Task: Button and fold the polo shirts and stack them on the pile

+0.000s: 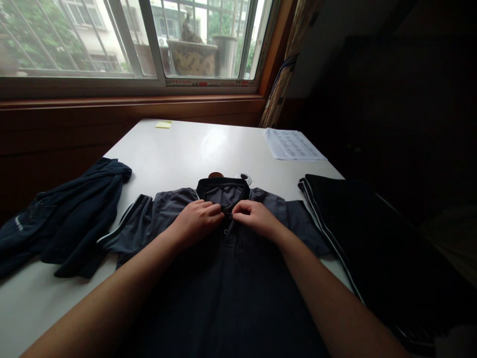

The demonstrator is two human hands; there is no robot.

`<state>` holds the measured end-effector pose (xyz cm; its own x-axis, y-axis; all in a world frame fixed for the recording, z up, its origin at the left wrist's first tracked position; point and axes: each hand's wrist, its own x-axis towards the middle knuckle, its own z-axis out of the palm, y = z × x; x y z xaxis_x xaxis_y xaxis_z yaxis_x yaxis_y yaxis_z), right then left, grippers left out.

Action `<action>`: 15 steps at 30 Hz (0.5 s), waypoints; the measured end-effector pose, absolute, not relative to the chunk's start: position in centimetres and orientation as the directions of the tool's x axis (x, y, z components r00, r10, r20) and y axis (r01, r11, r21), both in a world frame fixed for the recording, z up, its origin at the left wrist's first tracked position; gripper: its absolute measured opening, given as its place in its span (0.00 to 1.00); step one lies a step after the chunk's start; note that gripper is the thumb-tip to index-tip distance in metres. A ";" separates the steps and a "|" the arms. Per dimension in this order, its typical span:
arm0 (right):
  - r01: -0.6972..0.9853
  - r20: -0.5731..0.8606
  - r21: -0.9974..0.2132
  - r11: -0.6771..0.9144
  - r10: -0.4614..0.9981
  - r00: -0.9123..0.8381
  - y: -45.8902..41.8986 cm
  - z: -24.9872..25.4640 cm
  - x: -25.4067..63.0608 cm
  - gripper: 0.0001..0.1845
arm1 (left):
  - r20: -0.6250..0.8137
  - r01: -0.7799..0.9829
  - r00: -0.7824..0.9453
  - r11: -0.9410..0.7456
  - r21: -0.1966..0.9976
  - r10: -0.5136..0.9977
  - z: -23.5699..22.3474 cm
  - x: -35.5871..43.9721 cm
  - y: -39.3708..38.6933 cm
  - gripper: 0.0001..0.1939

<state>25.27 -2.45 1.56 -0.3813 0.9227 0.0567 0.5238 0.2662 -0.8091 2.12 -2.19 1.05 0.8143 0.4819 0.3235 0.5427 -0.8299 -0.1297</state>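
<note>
A dark grey polo shirt (223, 278) lies flat and face up on the white table (186, 149), collar toward the window. My left hand (197, 219) and my right hand (251, 216) meet at the button placket just below the collar. Both have their fingers curled and pinch the placket fabric from either side. The short sleeves, trimmed with a light stripe, spread out to left and right.
A crumpled navy garment (63, 219) lies at the left. A folded black garment with white stripes (365, 238) lies at the right. A printed sheet (292, 144) and a yellow sticky note (163, 125) lie at the far side, under the window. Two small round objects (231, 175) sit behind the collar.
</note>
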 end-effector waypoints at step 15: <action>0.537 0.061 -0.799 0.272 0.924 -0.378 -2.5 1.6 25.1 0.06 | 0.316 0.525 0.830 -0.835 -0.164 0.460 1.5 2.6 -2.4 0.07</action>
